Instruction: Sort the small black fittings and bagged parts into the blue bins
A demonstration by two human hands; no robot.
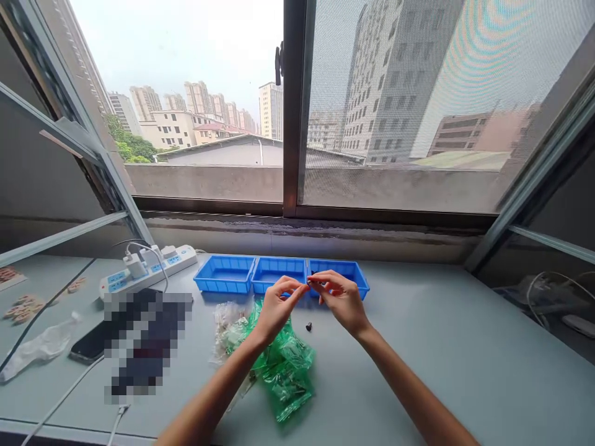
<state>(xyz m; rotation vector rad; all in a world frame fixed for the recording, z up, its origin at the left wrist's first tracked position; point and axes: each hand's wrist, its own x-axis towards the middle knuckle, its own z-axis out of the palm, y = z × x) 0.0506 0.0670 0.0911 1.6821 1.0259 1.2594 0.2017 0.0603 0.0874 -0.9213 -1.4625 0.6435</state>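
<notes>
My left hand (277, 308) and my right hand (343, 301) meet at their fingertips above the table, in front of the blue bins. Pinched in my right fingers is a small dark part (310, 282), too tiny to name. The left thumb and index finger are pressed together right beside it; whether they grip anything is hidden. Below the hands lies a small black piece (309, 326) on the table. Green plastic bags (290, 371) with small metallic pieces inside lie beneath my left hand and forearm, next to clear plastic bags (226, 328).
Three blue bins, a left one (223, 286), a middle one (267, 286) and a right one (364, 288), line the table's back. To the left are a power strip (153, 272), a phone (88, 347), cables, a crumpled plastic bag (44, 347) and small tan pieces (25, 308). Windows stand behind.
</notes>
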